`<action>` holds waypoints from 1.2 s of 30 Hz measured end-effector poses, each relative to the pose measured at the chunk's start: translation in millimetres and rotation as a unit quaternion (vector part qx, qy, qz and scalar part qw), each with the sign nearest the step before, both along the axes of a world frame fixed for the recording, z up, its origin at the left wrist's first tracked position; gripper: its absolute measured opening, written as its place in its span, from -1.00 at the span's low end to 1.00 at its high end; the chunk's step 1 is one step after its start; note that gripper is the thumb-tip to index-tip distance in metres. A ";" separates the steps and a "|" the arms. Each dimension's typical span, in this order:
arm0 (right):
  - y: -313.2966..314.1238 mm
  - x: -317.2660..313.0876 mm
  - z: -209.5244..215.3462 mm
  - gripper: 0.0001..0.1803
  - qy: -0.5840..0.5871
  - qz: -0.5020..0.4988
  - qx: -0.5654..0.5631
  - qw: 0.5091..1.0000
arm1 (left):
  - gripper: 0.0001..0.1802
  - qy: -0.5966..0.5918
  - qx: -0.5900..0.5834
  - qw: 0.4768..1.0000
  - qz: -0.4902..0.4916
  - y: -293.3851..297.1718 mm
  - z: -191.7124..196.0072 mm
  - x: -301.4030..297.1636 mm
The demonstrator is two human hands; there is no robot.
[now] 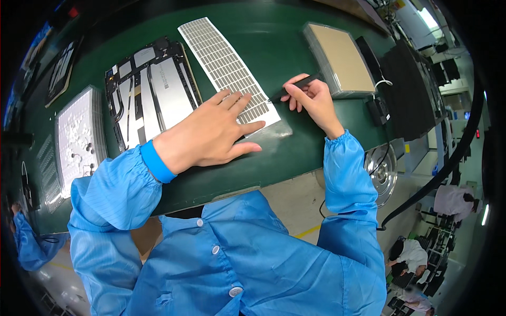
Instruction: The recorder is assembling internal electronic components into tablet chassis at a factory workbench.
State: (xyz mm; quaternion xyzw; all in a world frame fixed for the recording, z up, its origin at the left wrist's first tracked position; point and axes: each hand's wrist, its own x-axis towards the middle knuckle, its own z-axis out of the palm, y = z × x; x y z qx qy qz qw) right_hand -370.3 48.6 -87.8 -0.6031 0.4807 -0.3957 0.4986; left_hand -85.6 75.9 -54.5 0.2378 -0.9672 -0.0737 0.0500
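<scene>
A long white sheet of small grey rectangular stickers [219, 55] lies slantwise on the green table. My left hand [211, 129], with a blue band at the wrist, rests spread over the sheet's near part, fingers apart. Between the thumb and fingers of my right hand [313, 100] is a slim black pen-shaped tool [298, 87]; whether it is a pair of tweezers I cannot tell. Its pointed tip is at the sheet's right edge, close to the lower stickers. Left of the sheet sits an opened electronic device [171, 87] with silver battery panels and dark circuitry, partly behind my left hand.
Stacked clear trays with white pieces [79, 137] stand at the left on the green table [253, 181]. A tan-topped stack of clear trays [342, 58] is at the right, beside a black adapter [378, 110] with a cable. Another person's blue sleeve [31, 242] shows far left.
</scene>
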 end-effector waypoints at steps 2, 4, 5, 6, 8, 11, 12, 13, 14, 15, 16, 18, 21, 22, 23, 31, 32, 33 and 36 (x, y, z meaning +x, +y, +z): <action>0.0 3.7 4.4 -0.79 0.015 0.009 0.010 1.000 | -0.38 0.001 -0.007 1.000 0.003 -1.9 -0.4 -0.7; 0.3 5.6 4.8 -0.80 0.019 0.012 0.009 1.000 | -0.38 0.009 -0.014 1.000 0.005 0.5 -1.1 0.8; -1.0 8.2 4.6 -0.80 0.026 0.016 0.003 1.000 | -0.38 0.008 -0.011 1.000 0.010 0.3 -0.6 1.9; -1.9 9.2 4.8 -0.80 0.026 0.021 0.006 0.999 | -0.39 0.012 -0.009 1.000 0.006 -1.1 0.9 2.8; -5.1 7.3 7.7 -0.80 0.042 0.031 0.000 0.999 | -0.39 0.022 0.015 1.000 0.002 -3.3 2.7 6.7; -18.9 4.8 2.0 -0.78 -0.079 -0.026 -0.052 0.995 | -0.39 0.011 0.030 0.999 -0.009 -6.8 6.8 8.9; -28.0 9.6 2.7 -0.78 -0.093 -0.048 -0.069 0.992 | -0.38 0.015 0.029 0.999 -0.008 -6.0 3.8 8.2; -37.3 18.4 9.6 -0.76 -0.095 -0.044 -0.072 0.992 | -0.41 0.048 -0.005 0.999 -0.001 -2.0 4.0 9.2; -46.5 29.8 14.7 -0.74 -0.095 -0.025 -0.073 0.993 | -0.45 0.081 -0.001 0.997 0.004 1.2 9.2 11.7; -55.9 41.0 17.9 -0.73 -0.092 -0.012 -0.074 0.993 | -0.48 0.115 0.002 0.993 0.001 -0.8 15.7 16.9; -62.9 56.5 22.6 -0.71 -0.091 -0.004 -0.072 0.993 | -0.55 0.147 0.023 0.989 0.006 -2.1 28.3 26.0; -81.7 94.3 30.4 -0.67 -0.103 0.041 -0.075 0.991 | -0.68 0.153 0.003 0.986 0.066 -9.7 50.5 62.8; -116.2 154.2 28.1 -0.62 -0.134 0.091 -0.075 0.984 | -0.83 0.198 -0.055 0.955 0.214 -27.4 47.5 116.3; -125.5 168.4 30.0 -0.60 -0.127 0.096 -0.076 0.984 | -0.83 0.220 -0.062 0.944 0.239 -35.9 40.0 126.4; -132.6 181.6 31.9 -0.59 -0.119 0.101 -0.075 0.985 | -0.83 0.244 -0.067 0.931 0.264 -44.3 31.2 133.8; -152.2 212.3 17.6 -0.59 -0.078 0.121 -0.093 0.985 | -0.69 0.242 -0.081 0.923 0.289 -63.2 3.8 145.5; -155.5 214.4 13.0 -0.56 -0.078 0.120 -0.120 0.982 | -0.68 0.228 -0.089 0.925 0.290 -62.1 4.8 144.0; -156.8 214.0 11.8 -0.56 -0.079 0.117 -0.117 0.983 | -0.68 0.227 -0.085 0.927 0.288 -62.1 4.2 143.2; -157.4 212.3 11.2 -0.56 -0.070 0.115 -0.110 0.985 | -0.69 0.264 -0.073 0.919 0.285 -61.7 3.1 140.3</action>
